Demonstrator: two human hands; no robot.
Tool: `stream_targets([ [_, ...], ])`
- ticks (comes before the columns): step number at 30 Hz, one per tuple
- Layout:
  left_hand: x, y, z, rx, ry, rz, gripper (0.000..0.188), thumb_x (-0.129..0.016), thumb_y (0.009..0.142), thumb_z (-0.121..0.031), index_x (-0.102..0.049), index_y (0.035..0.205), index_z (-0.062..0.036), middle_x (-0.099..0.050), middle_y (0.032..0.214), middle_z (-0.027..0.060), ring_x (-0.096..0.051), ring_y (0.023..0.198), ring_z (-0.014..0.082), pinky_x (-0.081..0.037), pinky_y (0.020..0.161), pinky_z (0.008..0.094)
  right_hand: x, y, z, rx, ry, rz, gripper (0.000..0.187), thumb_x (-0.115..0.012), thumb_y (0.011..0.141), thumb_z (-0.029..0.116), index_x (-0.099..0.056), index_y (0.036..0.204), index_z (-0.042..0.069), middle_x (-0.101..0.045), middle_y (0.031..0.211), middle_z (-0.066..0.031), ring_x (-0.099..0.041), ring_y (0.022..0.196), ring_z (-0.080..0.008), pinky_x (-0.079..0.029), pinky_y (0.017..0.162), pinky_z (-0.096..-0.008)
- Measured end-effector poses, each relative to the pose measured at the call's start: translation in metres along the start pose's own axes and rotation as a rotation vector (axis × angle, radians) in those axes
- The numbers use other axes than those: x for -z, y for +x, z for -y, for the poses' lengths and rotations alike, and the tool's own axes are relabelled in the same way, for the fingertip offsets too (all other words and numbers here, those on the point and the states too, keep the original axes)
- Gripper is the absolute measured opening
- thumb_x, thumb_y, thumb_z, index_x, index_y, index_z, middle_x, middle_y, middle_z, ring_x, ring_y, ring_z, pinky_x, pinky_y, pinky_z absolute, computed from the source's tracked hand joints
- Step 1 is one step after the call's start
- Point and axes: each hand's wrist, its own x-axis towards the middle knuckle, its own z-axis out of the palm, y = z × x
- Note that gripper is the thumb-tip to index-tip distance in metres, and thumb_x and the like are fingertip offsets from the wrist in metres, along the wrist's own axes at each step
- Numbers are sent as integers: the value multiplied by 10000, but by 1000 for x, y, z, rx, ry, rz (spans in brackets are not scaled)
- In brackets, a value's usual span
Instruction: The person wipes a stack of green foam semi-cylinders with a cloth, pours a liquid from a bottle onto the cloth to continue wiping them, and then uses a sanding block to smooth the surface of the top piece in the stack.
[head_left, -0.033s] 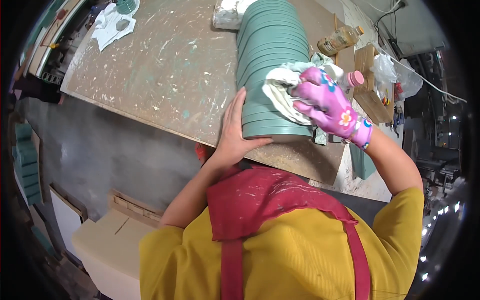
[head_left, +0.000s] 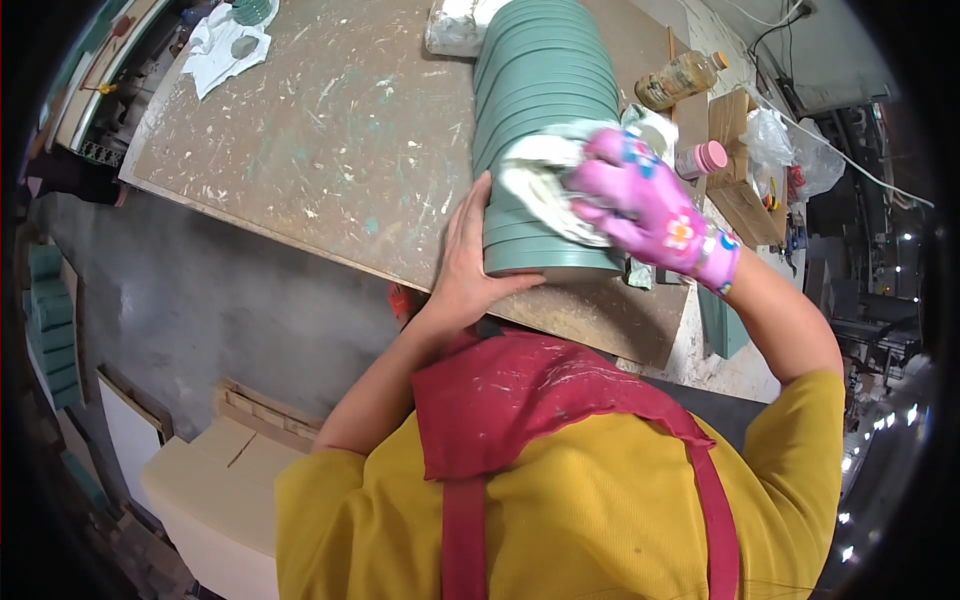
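Observation:
A long row of green pieces with curved edges (head_left: 548, 95), standing packed face to face, runs away from me over the worn brown table (head_left: 330, 130). My bare left hand (head_left: 467, 250) lies against its near left end, fingers stretched along the side and thumb across the front face. On my right hand (head_left: 640, 200) is a pink flowered glove. Its fingers are closed round a bunched white cloth (head_left: 545, 185), pressed on the curved top of the row near its front. Part of the cloth is hidden under the glove.
Right of the row stand a pink-capped jar (head_left: 700, 160), a bottle of yellowish liquid (head_left: 680, 80) and a wooden box (head_left: 735, 200). A white rag (head_left: 215, 60) lies at the far left. Below the table's left edge is a cardboard box (head_left: 215, 480).
My right hand and the cloth have slid a little to the left across the row's curved top. My left hand stays in place.

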Motion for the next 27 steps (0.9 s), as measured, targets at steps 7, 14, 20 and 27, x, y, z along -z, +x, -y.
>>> stream_targets([
  [7, -2, -8, 5, 302, -515, 63, 860, -881, 571, -119, -397, 1273, -1, -520, 1220, 111, -532, 1119, 224, -446, 967, 358, -48, 67, 28, 226, -1, 387, 292, -619, 748, 174, -578, 1019, 72, -558, 1031, -104, -586, 957, -292, -469, 872, -398],
  [14, -8, -6, 19, 129, -307, -48, 912, -897, 541, -141, -388, 1285, -1, -466, 1267, 118, -457, 1203, 233, -399, 1010, 356, -3, 55, 21, 236, -86, 414, 289, -642, 766, 202, -581, 1035, 114, -523, 1102, -109, -594, 953, -285, -472, 861, -417],
  [20, -15, -6, 15, 203, -596, -39, 941, -874, 552, -27, -341, 1328, -25, -510, 1232, 89, -522, 1130, 197, -445, 966, 344, -34, 100, 38, 47, -140, 900, 310, -604, 830, 245, -570, 1096, 90, -536, 1169, -125, -569, 1064, -276, -464, 915, -383],
  [27, 4, -4, 4, -23, -59, -63, 1060, -870, 524, -256, -316, 1390, 4, -314, 1425, 175, -353, 1291, 348, -314, 1069, 408, 38, 11, 17, 35, 155, 437, 206, -645, 784, 248, -603, 846, 56, -518, 881, -132, -544, 852, -321, -449, 740, -414],
])
